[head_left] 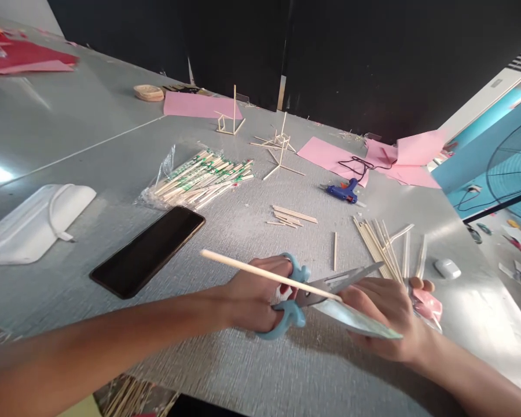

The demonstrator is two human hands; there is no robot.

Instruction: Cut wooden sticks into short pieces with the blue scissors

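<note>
- Left hand point(252, 298) was closed through the blue handles of the scissors point(330, 285), fingers tucked into the loops and thumb side up.
- The blades stood slightly parted and pointed right, over the knuckles of the right hand point(388, 315).
- Right hand was curled shut, pinching one end of a long pale stick point(264, 272); the stick ran up and to the left, crossing over the scissor handles, with its far end free in the air above the table point(286, 359).
- The same hand also pressed a flat, shiny wrapper point(364, 327) under its fingers; a pink scrap point(429, 304) sat just beside its far side.
- All of this hung low over the near edge of the grey table.
- Just beyond the right hand lay a loose bundle of long sticks point(380, 243), and a single short piece point(334, 251) lay apart to their left.
- A small heap of cut sticks point(293, 215) sat further back, mid-table.
- A black phone point(147, 252) lay flat to the left of the hands, with a white plastic lid point(35, 223) beyond it.
- A clear bag of chopsticks point(200, 179) rested behind the phone.
- A blue glue gun point(342, 191) lay near a pink sheet of paper point(330, 156), its cord trailing across the sheet.
- Two little stick frames point(231, 119) stood at the back.
</note>
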